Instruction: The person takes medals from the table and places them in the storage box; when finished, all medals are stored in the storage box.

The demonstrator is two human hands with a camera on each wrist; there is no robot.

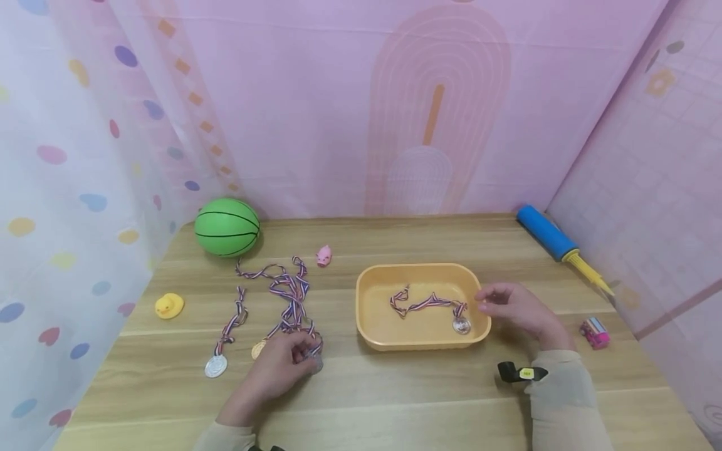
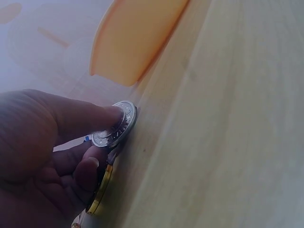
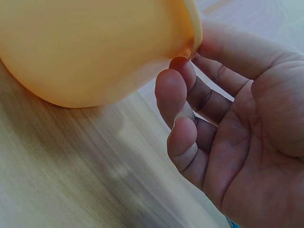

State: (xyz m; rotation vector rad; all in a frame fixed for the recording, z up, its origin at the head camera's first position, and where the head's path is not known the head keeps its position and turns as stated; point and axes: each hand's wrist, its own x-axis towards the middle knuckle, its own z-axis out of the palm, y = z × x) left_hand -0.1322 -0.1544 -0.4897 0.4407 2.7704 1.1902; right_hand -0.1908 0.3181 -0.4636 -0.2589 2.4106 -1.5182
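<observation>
My left hand (image 1: 279, 368) pinches a silver medal (image 2: 127, 124) between thumb and fingers, low over the table. Its striped ribbon lies tangled with other ribbons (image 1: 293, 294) behind the hand. A gold medal (image 1: 258, 349) sits beside that hand, partly covered by it. Over to the right, my right hand (image 1: 521, 313) grips the rim of a yellow-orange plastic basin (image 1: 420, 346) at its right end, thumb and fingertips at the edge. Inside the basin lies another silver medal (image 1: 461, 325) with its striped ribbon (image 1: 425, 304) stretched leftward.
Farther left, a silver medal (image 1: 216, 366) lies with its ribbon, near a yellow toy duck (image 1: 169, 305). A green ball (image 1: 227, 227) and a pink toy pig (image 1: 324, 255) stand behind. On the right are a blue hand pump (image 1: 547, 233) and a small pink toy vehicle (image 1: 595, 332).
</observation>
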